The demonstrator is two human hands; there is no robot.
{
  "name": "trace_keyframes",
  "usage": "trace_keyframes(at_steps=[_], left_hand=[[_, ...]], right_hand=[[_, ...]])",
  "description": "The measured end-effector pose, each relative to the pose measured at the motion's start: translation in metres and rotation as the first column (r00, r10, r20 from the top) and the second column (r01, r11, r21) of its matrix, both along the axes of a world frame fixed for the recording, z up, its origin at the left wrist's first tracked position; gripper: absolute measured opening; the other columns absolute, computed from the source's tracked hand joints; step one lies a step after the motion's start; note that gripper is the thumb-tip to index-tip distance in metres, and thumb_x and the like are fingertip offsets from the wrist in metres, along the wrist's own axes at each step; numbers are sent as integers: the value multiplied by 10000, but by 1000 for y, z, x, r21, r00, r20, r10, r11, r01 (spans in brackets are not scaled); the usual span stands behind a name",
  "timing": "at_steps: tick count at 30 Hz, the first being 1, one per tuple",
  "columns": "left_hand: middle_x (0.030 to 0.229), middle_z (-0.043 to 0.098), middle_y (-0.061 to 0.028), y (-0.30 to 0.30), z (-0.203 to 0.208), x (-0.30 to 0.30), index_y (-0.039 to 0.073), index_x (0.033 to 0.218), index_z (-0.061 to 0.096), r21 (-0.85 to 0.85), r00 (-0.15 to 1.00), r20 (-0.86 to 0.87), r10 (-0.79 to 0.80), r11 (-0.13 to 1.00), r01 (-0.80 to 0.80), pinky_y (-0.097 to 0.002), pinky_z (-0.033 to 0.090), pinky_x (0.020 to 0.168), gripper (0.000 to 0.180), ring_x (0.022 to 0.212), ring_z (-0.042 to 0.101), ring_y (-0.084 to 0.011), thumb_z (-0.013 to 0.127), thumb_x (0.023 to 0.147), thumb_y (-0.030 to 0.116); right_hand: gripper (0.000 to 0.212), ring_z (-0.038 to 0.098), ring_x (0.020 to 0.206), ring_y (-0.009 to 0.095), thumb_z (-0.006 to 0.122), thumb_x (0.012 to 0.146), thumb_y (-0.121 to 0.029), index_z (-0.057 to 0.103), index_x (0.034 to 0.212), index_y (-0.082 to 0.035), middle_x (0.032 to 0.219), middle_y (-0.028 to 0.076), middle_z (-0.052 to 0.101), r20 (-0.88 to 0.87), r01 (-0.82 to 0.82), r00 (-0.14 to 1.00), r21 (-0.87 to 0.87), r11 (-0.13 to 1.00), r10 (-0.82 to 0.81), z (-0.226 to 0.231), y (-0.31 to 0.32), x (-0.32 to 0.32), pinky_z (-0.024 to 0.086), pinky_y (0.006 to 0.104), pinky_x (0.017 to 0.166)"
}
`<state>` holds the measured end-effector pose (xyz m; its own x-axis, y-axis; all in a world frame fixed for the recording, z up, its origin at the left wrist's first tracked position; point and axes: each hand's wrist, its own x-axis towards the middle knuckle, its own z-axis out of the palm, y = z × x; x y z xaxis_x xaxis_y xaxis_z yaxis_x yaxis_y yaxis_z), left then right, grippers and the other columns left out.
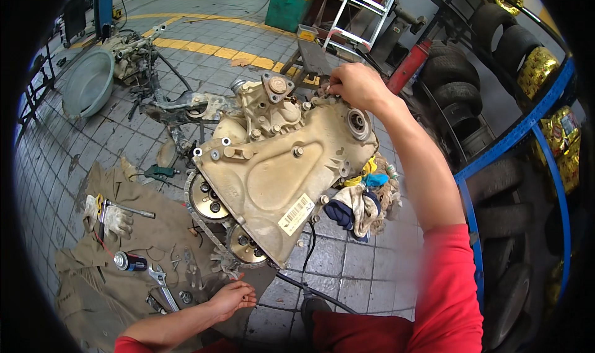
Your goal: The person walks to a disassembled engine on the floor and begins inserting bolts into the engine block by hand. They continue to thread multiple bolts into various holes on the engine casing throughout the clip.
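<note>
In front of me stands an engine with a dusty tan timing cover (273,173). A water pump housing (266,108) sits on its far side. At its near left end two camshaft sprockets (209,198) show, with a timing chain (193,212) around them. My right hand (359,87) reaches over the cover's far right corner, fingers pinched at the edge; what they grip is hidden. Low and nearer to me, beside the near sprocket, my left hand (232,297) is closed with curled fingers. Whether it holds something small cannot be seen.
A brown cloth (130,229) on the tiled floor bears work gloves (118,222), a spray can (130,261), wrenches (162,285) and small parts. Rags (356,210) lie right of the engine. Further off are a grey basin (93,83), a stepladder (359,18) and a tire rack (527,127).
</note>
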<state>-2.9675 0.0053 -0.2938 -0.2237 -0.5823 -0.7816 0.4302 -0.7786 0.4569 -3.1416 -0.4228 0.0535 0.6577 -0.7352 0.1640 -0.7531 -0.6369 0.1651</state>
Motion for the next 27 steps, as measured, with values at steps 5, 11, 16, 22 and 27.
trace_keyframes(at_steps=[5, 11, 16, 22, 27], left_hand=[[1147, 642, -160, 1, -4, -2, -28, 1247, 595, -64, 1000, -3, -20, 998, 20, -411, 592, 1016, 186, 1083, 695, -280, 530, 1091, 51], [1310, 624, -213, 4, 6, -11, -58, 1432, 462, -334, 992, -38, -120, 937, 100, -393, 552, 1090, 337, 1195, 670, -265, 498, 1119, 63], [1231, 724, -165, 27, 28, 1, 54, 1436, 428, -477, 985, -76, -152, 873, 98, -377, 566, 992, 361, 1090, 716, -233, 575, 1110, 106], [1161, 751, -110, -5, 128, -14, 8, 1629, 216, -551, 929, 69, -363, 763, 339, -307, 579, 880, 683, 917, 685, -134, 621, 1089, 113], [1140, 743, -107, 1, 142, -9, 27, 1684, 130, -505, 886, 195, -421, 731, 459, -308, 577, 899, 793, 930, 701, -154, 623, 1063, 48]], right_hand=[[271, 731, 986, 367, 761, 931, -286, 805, 1105, -83, 994, 161, 781, -25, 5, 1000, 28, 1000, -4, 2, 0, 1, 566, 467, 883], [293, 735, 873, 220, 686, 1041, -289, 787, 1132, -29, 907, 136, 772, 484, -150, 862, -47, 988, 154, 23, 30, -20, 566, 363, 801], [219, 723, 745, 219, 785, 979, -255, 768, 1018, -40, 804, 85, 727, 467, -565, 825, 679, 469, 318, -3, 166, -37, 557, 351, 693], [326, 721, 891, 341, 782, 952, -218, 706, 1240, -85, 1001, 82, 707, 361, -489, 857, 795, 360, 369, -110, 289, -72, 592, 440, 736], [307, 713, 888, 329, 764, 964, -203, 711, 1251, -106, 1011, 68, 688, 563, -608, 793, 752, 254, 232, -160, 305, -66, 605, 436, 771]])
